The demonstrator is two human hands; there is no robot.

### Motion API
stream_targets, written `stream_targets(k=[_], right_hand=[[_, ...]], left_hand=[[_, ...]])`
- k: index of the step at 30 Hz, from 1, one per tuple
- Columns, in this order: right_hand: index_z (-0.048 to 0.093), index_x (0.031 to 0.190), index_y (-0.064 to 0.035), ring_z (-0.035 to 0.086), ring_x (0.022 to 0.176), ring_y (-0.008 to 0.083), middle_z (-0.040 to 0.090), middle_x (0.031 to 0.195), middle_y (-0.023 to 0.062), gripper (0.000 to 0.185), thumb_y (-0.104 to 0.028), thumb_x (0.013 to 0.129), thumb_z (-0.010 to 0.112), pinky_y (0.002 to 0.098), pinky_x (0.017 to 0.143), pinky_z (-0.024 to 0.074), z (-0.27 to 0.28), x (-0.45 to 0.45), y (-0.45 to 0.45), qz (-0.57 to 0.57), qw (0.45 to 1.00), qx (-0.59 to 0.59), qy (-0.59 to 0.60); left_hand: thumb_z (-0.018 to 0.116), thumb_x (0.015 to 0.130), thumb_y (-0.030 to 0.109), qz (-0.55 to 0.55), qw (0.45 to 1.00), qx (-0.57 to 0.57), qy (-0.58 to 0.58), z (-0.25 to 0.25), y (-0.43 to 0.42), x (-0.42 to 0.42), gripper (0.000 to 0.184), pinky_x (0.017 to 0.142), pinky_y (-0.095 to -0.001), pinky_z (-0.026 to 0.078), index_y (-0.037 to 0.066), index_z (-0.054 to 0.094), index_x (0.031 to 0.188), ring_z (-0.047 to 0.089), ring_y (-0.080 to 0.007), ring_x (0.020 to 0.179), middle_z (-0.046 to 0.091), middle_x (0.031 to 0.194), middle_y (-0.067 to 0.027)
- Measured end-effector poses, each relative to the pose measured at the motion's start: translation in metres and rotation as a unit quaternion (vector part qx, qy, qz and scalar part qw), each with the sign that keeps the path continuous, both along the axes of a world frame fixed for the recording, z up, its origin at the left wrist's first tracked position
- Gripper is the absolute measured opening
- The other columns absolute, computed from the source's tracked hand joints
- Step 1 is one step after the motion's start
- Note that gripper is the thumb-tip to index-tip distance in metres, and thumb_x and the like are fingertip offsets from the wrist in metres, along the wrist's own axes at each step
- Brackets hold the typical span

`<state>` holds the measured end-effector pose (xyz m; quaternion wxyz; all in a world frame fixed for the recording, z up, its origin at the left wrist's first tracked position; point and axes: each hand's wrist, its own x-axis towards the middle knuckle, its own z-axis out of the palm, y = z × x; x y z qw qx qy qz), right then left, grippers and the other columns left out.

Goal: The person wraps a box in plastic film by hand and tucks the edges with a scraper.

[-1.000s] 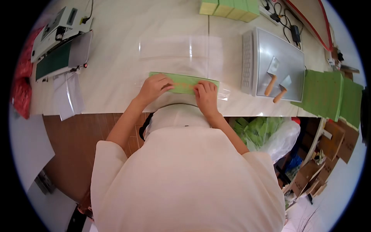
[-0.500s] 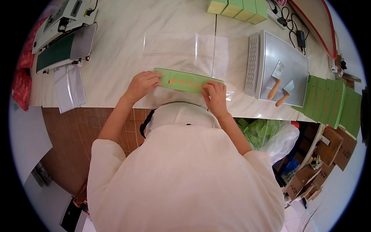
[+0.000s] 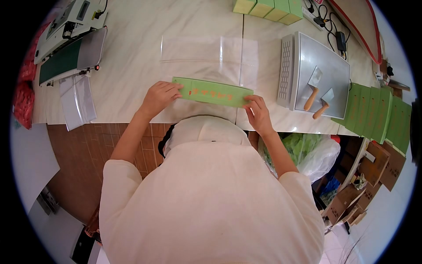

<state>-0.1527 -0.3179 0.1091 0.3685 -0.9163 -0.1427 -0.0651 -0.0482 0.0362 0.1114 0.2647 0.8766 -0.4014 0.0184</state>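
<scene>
A long green box [image 3: 213, 91] with orange lettering lies near the table's front edge, in front of my body. My left hand [image 3: 163, 96] grips its left end, fingers over the top edge. At its right end, my right hand [image 3: 257, 109] holds the corner between thumb and fingers. Just beyond the box, clear plastic sheets or bags [image 3: 206, 53] lie flat on the marbled table [image 3: 132, 53].
At right stands a metal-topped appliance [image 3: 325, 57] with two wooden-handled scrapers [image 3: 310, 99] on it. Green boxes [image 3: 367, 110] are stacked beyond it, others [image 3: 274, 9] at the back. A machine [image 3: 70, 57] and plastic sleeves [image 3: 78, 101] are at left.
My hands have spread apart to the ends of the green box, my left hand going left and my right hand right, so its orange lettering now shows.
</scene>
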Motion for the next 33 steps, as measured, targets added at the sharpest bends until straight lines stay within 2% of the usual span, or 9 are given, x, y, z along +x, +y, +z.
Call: stream_targets(k=[10, 12, 22, 25, 27, 29, 31, 32, 33], right_hand=[[0.054, 0.084, -0.0012, 0.058, 0.094, 0.0329, 0.062, 0.102, 0.0122, 0.018, 0.007, 0.076, 0.068, 0.0394, 0.076, 0.0499, 0.004, 0.006, 0.0, -0.016, 0.999, 0.014, 0.025], [0.055, 0.084, -0.0014, 0.058, 0.094, 0.0329, 0.062, 0.102, 0.0121, 0.018, 0.007, 0.076, 0.068, 0.0394, 0.077, 0.0497, 0.004, 0.007, 0.0, -0.019, 0.999, 0.014, 0.029], [0.054, 0.085, -0.0008, 0.058, 0.093, 0.034, 0.061, 0.102, 0.0133, 0.016, 0.006, 0.078, 0.067, 0.0406, 0.078, 0.0487, 0.006, 0.012, 0.0, -0.025, 0.999, 0.01, 0.046], [0.054, 0.085, -0.0005, 0.059, 0.09, 0.0332, 0.062, 0.105, 0.0134, 0.016, 0.006, 0.078, 0.067, 0.0401, 0.076, 0.0501, 0.005, 0.011, -0.001, -0.005, 1.0, -0.005, 0.018], [0.054, 0.085, -0.0006, 0.059, 0.09, 0.0327, 0.062, 0.106, 0.0132, 0.016, 0.006, 0.078, 0.067, 0.0393, 0.075, 0.051, 0.007, 0.011, -0.001, -0.003, 1.0, -0.021, 0.015], [0.054, 0.085, -0.0006, 0.06, 0.089, 0.0321, 0.063, 0.108, 0.013, 0.016, 0.006, 0.078, 0.067, 0.0386, 0.074, 0.0518, 0.006, 0.01, -0.003, -0.001, 0.999, -0.036, 0.014], [0.057, 0.087, -0.002, 0.062, 0.095, 0.0319, 0.063, 0.114, 0.0136, 0.014, 0.005, 0.08, 0.067, 0.0372, 0.078, 0.0524, 0.002, 0.009, -0.01, 0.034, 0.995, -0.082, 0.035], [0.057, 0.087, -0.002, 0.062, 0.095, 0.0319, 0.063, 0.114, 0.0136, 0.014, 0.005, 0.08, 0.067, 0.0372, 0.078, 0.0524, 0.0, 0.009, -0.012, 0.034, 0.995, -0.082, 0.034], [0.057, 0.086, -0.0019, 0.062, 0.095, 0.0314, 0.063, 0.112, 0.0133, 0.013, 0.005, 0.081, 0.067, 0.0368, 0.079, 0.0518, -0.002, 0.01, -0.012, 0.008, 0.998, -0.028, 0.048]], left_hand=[[0.075, 0.077, 0.013, 0.034, 0.999, -0.013, 0.006, -0.002, -0.001, -0.006, 0.021, 0.074, -0.0336, 0.05, 0.005, 0.069, 0.095, 0.066, -0.0219, 0.08, 0.071, 0.091, -0.0037], [0.076, 0.076, 0.016, 0.033, 0.999, -0.015, -0.003, -0.001, -0.001, -0.005, 0.022, 0.073, -0.0323, 0.052, 0.007, 0.069, 0.095, 0.066, -0.0223, 0.079, 0.069, 0.085, -0.0045], [0.074, 0.079, 0.016, 0.04, 0.998, -0.027, 0.044, -0.009, 0.003, -0.004, 0.021, 0.075, -0.0357, 0.05, 0.009, 0.07, 0.098, 0.063, -0.0233, 0.077, 0.069, 0.084, -0.0053], [0.074, 0.079, 0.016, 0.027, 0.999, -0.02, 0.001, -0.014, 0.004, -0.007, 0.023, 0.074, -0.0342, 0.049, 0.009, 0.07, 0.1, 0.061, -0.0225, 0.076, 0.068, 0.083, -0.0048], [0.075, 0.077, 0.013, 0.045, 0.998, -0.018, -0.036, -0.013, 0.001, -0.012, 0.017, 0.072, -0.0347, 0.048, 0.008, 0.069, 0.093, 0.062, -0.0204, 0.075, 0.069, 0.086, -0.0021], [0.075, 0.077, 0.013, 0.039, 0.999, 0.003, -0.027, -0.014, 0.003, -0.01, 0.017, 0.072, -0.0339, 0.048, 0.008, 0.068, 0.091, 0.062, -0.0202, 0.076, 0.07, 0.088, -0.0012], [0.075, 0.077, 0.012, 0.032, 0.999, 0.023, -0.02, -0.016, 0.005, -0.007, 0.016, 0.072, -0.0331, 0.048, 0.008, 0.066, 0.09, 0.062, -0.0199, 0.077, 0.07, 0.089, -0.0004], [0.074, 0.078, 0.014, 0.033, 0.999, -0.001, -0.01, -0.018, 0.006, -0.006, 0.02, 0.074, -0.0339, 0.048, 0.009, 0.068, 0.096, 0.061, -0.0208, 0.076, 0.067, 0.085, -0.0016], [0.074, 0.08, 0.016, 0.034, 0.999, -0.026, 0.0, -0.017, 0.005, -0.005, 0.024, 0.076, -0.0348, 0.047, 0.009, 0.069, 0.103, 0.06, -0.0217, 0.076, 0.064, 0.082, -0.0029]])
